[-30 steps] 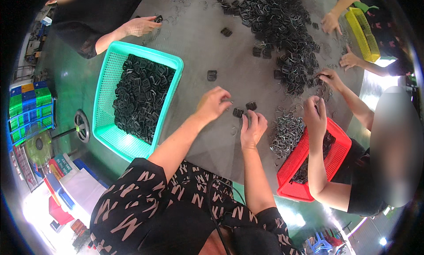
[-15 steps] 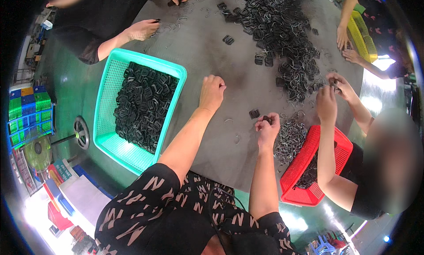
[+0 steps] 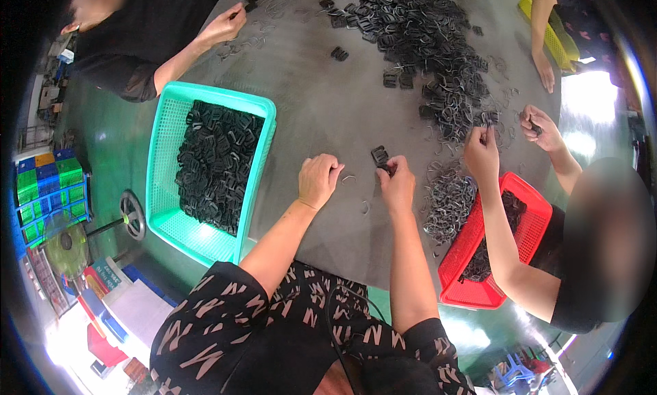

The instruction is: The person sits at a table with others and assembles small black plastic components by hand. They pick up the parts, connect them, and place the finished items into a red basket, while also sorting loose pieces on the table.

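My right hand (image 3: pixel 399 187) is closed, with black plastic among its fingertips. At those fingertips shows a slotted black plastic buckle (image 3: pixel 379 155); whether this is one piece or two pressed together I cannot make out. To its left, my left hand (image 3: pixel 318 183) is low over the table, thumb and fingers pinched together; anything between them is hidden. Just right of that hand, a small curved metal hook (image 3: pixel 348 177) lies on the grey table (image 3: pixel 315 107). A pile of metal hooks (image 3: pixel 448 207) sits to the right of my right hand.
A turquoise basket (image 3: pixel 156 148) holding many black buckles stands at my left. A large heap of black buckles (image 3: pixel 410 32) spreads across the far table. Right of me, a co-worker's arms reach over a red basket (image 3: pixel 537 224). Other co-workers are at far left and far right.
My left hand has come back toward me. My right hand has moved slightly left and is now against the buckle that lay beside it. The view has shifted a little.
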Demonstrator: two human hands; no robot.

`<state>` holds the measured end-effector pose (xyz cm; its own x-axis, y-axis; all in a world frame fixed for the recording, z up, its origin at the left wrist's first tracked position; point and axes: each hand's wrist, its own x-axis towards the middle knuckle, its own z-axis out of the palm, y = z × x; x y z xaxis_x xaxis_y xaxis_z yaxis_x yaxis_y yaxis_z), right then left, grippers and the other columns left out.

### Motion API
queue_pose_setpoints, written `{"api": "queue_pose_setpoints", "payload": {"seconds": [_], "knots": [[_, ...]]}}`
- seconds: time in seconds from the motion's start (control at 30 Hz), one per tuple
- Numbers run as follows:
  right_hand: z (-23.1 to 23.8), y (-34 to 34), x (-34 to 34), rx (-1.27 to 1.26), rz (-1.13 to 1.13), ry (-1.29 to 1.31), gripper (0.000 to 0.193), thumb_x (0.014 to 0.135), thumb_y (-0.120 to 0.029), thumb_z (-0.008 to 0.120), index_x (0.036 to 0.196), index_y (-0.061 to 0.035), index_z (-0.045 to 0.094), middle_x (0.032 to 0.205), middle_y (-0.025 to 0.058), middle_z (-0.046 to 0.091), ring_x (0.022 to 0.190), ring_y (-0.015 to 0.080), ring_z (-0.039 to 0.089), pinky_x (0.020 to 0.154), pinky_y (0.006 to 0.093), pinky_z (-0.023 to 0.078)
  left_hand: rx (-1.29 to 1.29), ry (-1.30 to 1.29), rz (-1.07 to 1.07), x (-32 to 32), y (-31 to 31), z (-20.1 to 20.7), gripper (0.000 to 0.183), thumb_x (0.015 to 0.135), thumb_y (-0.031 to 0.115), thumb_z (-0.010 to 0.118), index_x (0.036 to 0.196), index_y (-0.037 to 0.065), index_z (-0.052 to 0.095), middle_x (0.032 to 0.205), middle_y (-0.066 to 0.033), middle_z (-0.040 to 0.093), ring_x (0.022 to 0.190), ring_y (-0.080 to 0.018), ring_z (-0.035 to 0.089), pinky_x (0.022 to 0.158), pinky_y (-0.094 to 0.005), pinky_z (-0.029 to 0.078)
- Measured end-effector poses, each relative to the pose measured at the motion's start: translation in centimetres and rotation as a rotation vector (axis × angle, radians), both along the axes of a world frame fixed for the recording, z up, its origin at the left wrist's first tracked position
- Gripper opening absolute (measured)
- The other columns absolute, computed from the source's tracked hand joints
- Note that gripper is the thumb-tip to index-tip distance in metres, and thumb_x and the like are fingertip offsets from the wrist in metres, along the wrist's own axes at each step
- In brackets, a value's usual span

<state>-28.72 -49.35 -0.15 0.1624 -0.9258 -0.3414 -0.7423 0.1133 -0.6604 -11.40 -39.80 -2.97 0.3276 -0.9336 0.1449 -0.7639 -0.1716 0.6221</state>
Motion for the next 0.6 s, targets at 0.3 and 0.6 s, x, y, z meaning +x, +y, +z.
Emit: {"api": "queue_pose_setpoints", "payload": {"seconds": [0.3, 0.6], "knots": [[0.4, 1.7, -0.5, -0.07, -0.468, -0.419, 0.019, 0.08, 0.001, 0.063, 0.098, 0.0, 0.061, 0.082, 0.0115, 0.066, 0.069, 0.0178, 0.063, 0.069, 0.03, 0.051, 0.248, 0.103, -0.331, -3.4, -8.1, 2.1, 0.026, 0.084, 0.026, 0.064, 0.106, 0.014, 0.061, 0.088, -0.0043, 0.068, 0.08, -0.024, 0.064, 0.069, -0.0385, 0.043], [5.1, 6.7, 3.2, -0.61, -0.008, -0.288, 0.037, 0.076, -0.01, 0.068, 0.113, -0.0067, 0.063, 0.128, 0.0151, 0.049, 0.109, 0.0292, 0.053, 0.092, 0.0426, 0.043, 0.089, 2.131, 0.409, -1.4, -4.0, 5.5, 0.011, 0.088, 0.018, 0.054, 0.08, 0.01, 0.052, 0.069, -0.0053, 0.054, 0.057, -0.0171, 0.051, 0.044, -0.0259, 0.033]]}}
